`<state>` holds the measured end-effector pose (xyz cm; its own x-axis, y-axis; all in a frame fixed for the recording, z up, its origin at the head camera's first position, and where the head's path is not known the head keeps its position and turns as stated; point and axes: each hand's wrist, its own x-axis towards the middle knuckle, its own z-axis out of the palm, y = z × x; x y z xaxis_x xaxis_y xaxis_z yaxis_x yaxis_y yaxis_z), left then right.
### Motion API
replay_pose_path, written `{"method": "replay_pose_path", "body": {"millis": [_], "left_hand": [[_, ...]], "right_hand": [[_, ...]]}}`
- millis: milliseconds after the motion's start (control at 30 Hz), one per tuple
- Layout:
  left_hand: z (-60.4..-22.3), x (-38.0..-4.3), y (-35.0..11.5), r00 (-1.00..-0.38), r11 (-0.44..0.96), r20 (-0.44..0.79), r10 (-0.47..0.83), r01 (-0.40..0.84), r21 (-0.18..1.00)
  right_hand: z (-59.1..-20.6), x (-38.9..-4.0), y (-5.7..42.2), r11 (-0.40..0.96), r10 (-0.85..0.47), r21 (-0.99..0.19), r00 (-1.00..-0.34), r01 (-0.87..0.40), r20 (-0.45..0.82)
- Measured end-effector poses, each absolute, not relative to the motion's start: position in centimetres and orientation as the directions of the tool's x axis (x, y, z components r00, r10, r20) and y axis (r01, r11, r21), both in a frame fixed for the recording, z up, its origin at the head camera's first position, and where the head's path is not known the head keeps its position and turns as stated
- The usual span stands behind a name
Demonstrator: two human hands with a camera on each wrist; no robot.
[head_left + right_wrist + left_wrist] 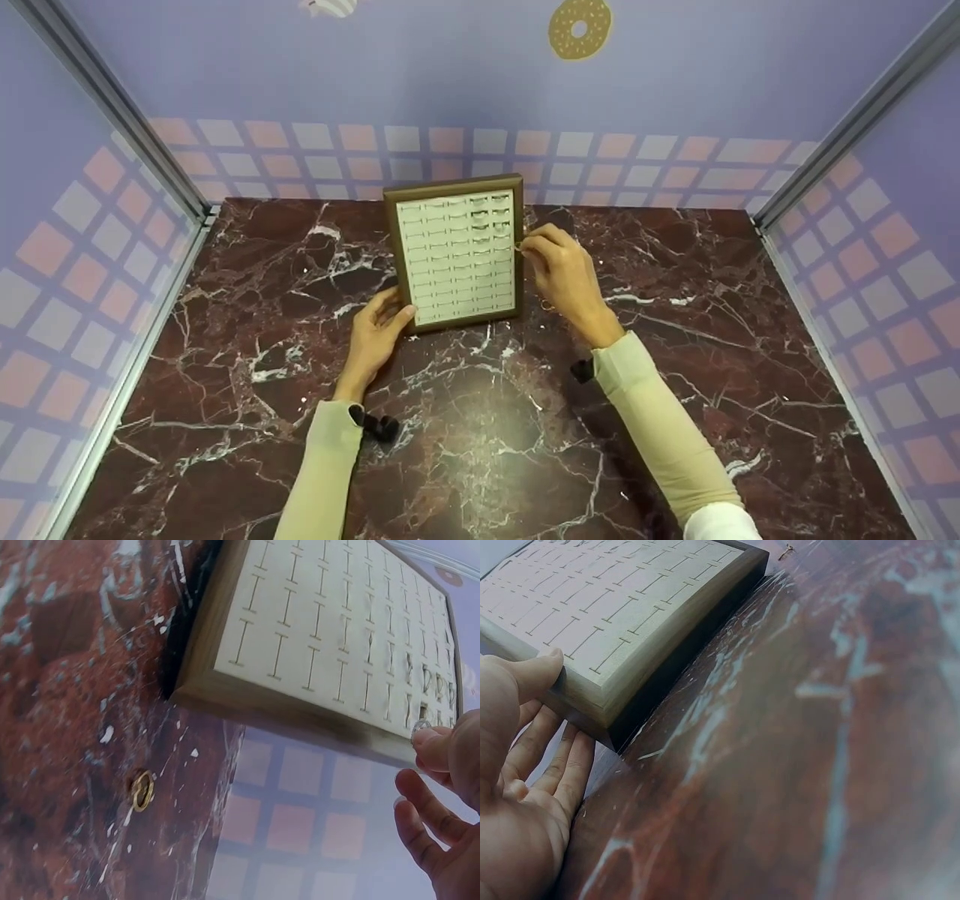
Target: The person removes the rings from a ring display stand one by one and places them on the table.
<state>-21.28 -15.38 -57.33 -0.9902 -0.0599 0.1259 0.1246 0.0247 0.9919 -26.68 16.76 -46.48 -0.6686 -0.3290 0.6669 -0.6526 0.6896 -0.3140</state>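
Observation:
A wooden-framed ring display board [442, 262] with a white slotted face stands tilted up on the table. My left hand [373, 337] grips its lower left corner, thumb on the front edge and fingers behind, as the left wrist view also shows. At the right edge is my right hand [562, 274], pinching a small shiny ring [421, 726] between thumb and fingertips, close to the slots. Several slots at the upper right look wider and darker; whether they hold rings is too small to tell. A gold-coloured ring [142, 790] lies on the table right of the board.
The dark red marbled table [480, 435] has white veins and small pale specks. Purple panels with pink and white squares [345, 150] stand at the back and both sides, joined by metal corner posts [112, 97].

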Motion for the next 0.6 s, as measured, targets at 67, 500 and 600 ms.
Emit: {"method": "replay_pose_path", "body": {"millis": [67, 500, 600], "left_hand": [[-57.3, -21.3, -15.4, -0.990, 0.025, 0.128, -0.064, 0.126, 0.992], [-57.2, -21.3, -15.2, -0.990, 0.008, 0.120, -0.078, 0.120, 0.993], [-57.2, -21.2, -15.3, -0.990, 0.012, 0.119, -0.074, 0.119, 0.993]], "right_hand": [[-46.7, -26.6, 17.2, 0.686, -0.330, -0.320, -0.671, -0.654, 0.664], [-48.8, -25.9, 20.4, 0.690, -0.334, -0.355, -0.713, -0.630, 0.616], [-49.3, -25.6, 21.0, 0.705, -0.343, -0.350, -0.728, -0.617, 0.594]]}}
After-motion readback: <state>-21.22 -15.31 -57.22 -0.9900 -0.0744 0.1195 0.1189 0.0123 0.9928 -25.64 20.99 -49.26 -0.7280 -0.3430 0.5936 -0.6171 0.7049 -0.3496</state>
